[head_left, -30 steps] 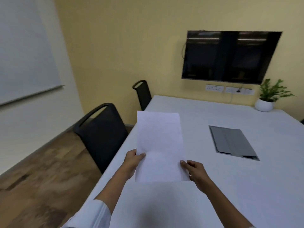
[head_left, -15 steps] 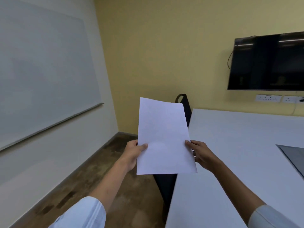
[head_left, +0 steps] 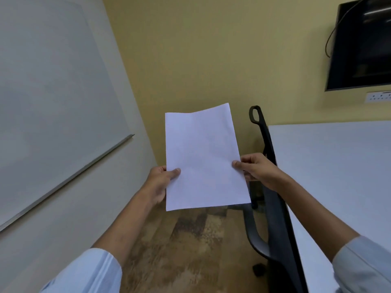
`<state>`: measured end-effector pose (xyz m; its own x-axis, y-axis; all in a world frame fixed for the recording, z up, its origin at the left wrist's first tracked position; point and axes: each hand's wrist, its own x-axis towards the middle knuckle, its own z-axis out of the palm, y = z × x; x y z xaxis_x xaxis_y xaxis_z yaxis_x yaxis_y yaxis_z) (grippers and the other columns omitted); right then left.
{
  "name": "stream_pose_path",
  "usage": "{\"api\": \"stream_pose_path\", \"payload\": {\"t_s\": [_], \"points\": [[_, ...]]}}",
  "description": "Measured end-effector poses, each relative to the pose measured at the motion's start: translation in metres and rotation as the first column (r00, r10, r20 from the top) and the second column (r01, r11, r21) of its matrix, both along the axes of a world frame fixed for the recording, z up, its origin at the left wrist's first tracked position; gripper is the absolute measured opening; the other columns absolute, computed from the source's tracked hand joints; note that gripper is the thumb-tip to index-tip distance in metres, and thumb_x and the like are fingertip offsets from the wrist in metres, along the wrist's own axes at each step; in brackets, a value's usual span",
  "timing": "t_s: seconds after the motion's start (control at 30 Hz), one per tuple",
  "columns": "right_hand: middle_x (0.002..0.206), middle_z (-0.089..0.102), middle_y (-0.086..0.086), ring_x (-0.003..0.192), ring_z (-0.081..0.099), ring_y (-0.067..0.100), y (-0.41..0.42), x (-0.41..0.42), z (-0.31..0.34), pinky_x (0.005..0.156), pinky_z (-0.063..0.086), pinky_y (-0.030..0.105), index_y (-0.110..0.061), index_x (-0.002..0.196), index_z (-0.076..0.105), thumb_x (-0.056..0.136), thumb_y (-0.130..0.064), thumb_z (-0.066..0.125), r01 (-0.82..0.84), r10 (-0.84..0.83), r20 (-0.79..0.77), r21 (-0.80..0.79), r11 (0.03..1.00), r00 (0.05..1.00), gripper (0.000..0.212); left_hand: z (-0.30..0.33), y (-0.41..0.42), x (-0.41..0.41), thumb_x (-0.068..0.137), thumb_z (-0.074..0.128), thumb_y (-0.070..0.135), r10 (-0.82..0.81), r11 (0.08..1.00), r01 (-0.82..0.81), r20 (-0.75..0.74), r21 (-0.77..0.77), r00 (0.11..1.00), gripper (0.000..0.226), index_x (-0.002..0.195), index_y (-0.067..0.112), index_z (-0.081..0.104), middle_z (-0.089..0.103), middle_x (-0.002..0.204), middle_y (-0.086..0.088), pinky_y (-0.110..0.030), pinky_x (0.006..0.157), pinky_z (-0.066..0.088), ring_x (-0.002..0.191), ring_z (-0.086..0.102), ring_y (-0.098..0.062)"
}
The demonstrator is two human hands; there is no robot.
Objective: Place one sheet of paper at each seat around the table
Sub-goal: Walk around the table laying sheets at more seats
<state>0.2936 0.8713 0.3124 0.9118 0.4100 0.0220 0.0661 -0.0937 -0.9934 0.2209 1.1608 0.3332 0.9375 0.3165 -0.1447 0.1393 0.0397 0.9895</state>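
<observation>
A blank white sheet of paper is held upright in the air in front of me, over the floor and left of the table. My left hand pinches its left edge with the thumb on top. Gripping the right edge is my right hand. The white table fills the right side of the view. A black chair stands pushed in along its left edge, seen from the side, just right of the paper.
A whiteboard with a metal ledge covers the left wall. A dark wall screen hangs at the upper right above a socket strip. Wood-patterned floor lies between the wall and the chair.
My view has swung left and forward: the table slid to the right edge and the whiteboard came in. The near chair now stands beside me. Both hands kept their hold on the sheet.
</observation>
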Motion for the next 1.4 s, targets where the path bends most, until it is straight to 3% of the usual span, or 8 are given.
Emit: {"api": "stream_pose_path", "payload": {"t_s": [0.2, 0.43, 0.6, 0.7, 0.77, 1.03, 1.23, 1.4], "points": [[0.086, 0.078, 0.005, 0.076, 0.076, 0.014, 0.061, 0.079, 0.015, 0.06, 0.058, 0.021, -0.005, 0.101, 0.075, 0.091, -0.026, 0.07, 0.096, -0.097, -0.03, -0.056, 0.994, 0.995, 0.024, 0.007, 0.063, 0.104, 0.089, 0.07, 0.008, -0.059, 0.994, 0.058, -0.004, -0.095, 0.998, 0.014, 0.102, 0.003, 0.068, 0.074, 0.098, -0.01, -0.037, 0.066, 0.059, 0.088, 0.072, -0.029], [0.072, 0.068, 0.001, 0.059, 0.067, 0.007, 0.091, 0.184, 0.006, 0.057, 0.054, 0.018, -0.003, 0.097, 0.076, 0.09, -0.032, 0.072, 0.26, -0.264, -0.013, -0.13, 0.957, 0.964, 0.03, -0.014, 0.104, 0.26, 0.09, 0.068, 0.005, -0.274, 0.954, 0.277, 0.046, -0.117, 0.961, 0.008, 0.096, 0.002, 0.07, 0.078, 0.089, -0.01, -0.036, 0.062, 0.062, 0.078, 0.077, -0.027], [0.083, 0.061, 0.018, 0.08, 0.062, 0.029, 0.095, 0.253, 0.012, 0.089, 0.056, 0.051, 0.013, 0.105, 0.067, 0.093, -0.03, 0.069, 0.415, -0.419, 0.022, -0.202, 0.887, 0.908, 0.045, -0.02, 0.103, 0.384, 0.089, 0.069, 0.006, -0.418, 0.9, 0.418, 0.026, -0.126, 0.908, 0.01, 0.097, 0.0, 0.069, 0.078, 0.092, -0.013, -0.037, 0.063, 0.061, 0.079, 0.076, -0.029], [0.098, 0.069, 0.032, 0.078, 0.071, 0.021, 0.091, 0.292, 0.02, 0.07, 0.062, 0.03, 0.007, 0.103, 0.071, 0.093, -0.028, 0.069, 0.498, -0.503, 0.026, -0.19, 0.846, 0.864, 0.037, -0.015, 0.091, 0.455, 0.088, 0.07, 0.006, -0.505, 0.858, 0.506, 0.03, -0.095, 0.863, 0.014, 0.099, -0.002, 0.068, 0.075, 0.099, -0.016, -0.037, 0.066, 0.06, 0.079, 0.075, -0.027], [0.107, 0.072, 0.027, 0.081, 0.074, 0.017, 0.082, 0.309, 0.022, 0.064, 0.059, 0.02, 0.001, 0.101, 0.074, 0.092, -0.027, 0.07, 0.532, -0.539, 0.016, -0.189, 0.826, 0.842, 0.03, -0.011, 0.079, 0.484, 0.089, 0.069, 0.006, -0.54, 0.835, 0.542, 0.042, -0.098, 0.84, 0.018, 0.103, -0.004, 0.068, 0.075, 0.101, -0.016, -0.038, 0.07, 0.06, 0.083, 0.074, -0.028], [0.093, 0.078, 0.003, 0.077, 0.073, 0.013, 0.032, 0.432, 0.014, 0.065, 0.059, 0.021, -0.013, 0.096, 0.078, 0.091, -0.031, 0.07, 0.698, -0.708, 0.007, -0.173, 0.695, 0.706, 0.021, -0.011, 0.003, 0.66, 0.088, 0.071, 0.009, -0.702, 0.709, 0.703, 0.03, -0.059, 0.711, 0.014, 0.099, 0.001, 0.07, 0.077, 0.098, -0.011, -0.037, 0.066, 0.061, 0.081, 0.076, -0.026], [0.088, 0.076, -0.001, 0.073, 0.068, 0.011, -0.043, 0.545, 0.007, 0.068, 0.058, 0.023, -0.014, 0.095, 0.079, 0.09, -0.03, 0.072, 0.783, -0.796, -0.035, -0.16, 0.601, 0.604, 0.018, -0.012, -0.09, 0.799, 0.085, 0.075, 0.01, -0.748, 0.662, 0.749, 0.043, -0.011, 0.662, 0.021, 0.104, 0.002, 0.069, 0.076, 0.101, -0.011, -0.039, 0.069, 0.061, 0.087, 0.075, -0.028], [0.089, 0.075, 0.002, 0.073, 0.07, 0.011, -0.098, 0.618, 0.003, 0.064, 0.057, 0.02, -0.004, 0.098, 0.075, 0.089, -0.026, 0.074, 0.861, -0.874, -0.044, -0.155, 0.485, 0.484, 0.024, -0.002, -0.178, 0.898, 0.085, 0.072, 0.01, -0.772, 0.636, 0.766, 0.055, 0.098, 0.634, 0.009, 0.093, 0.01, 0.068, 0.074, 0.103, -0.009, -0.041, 0.081, 0.059, 0.089, 0.072, -0.027]]}}
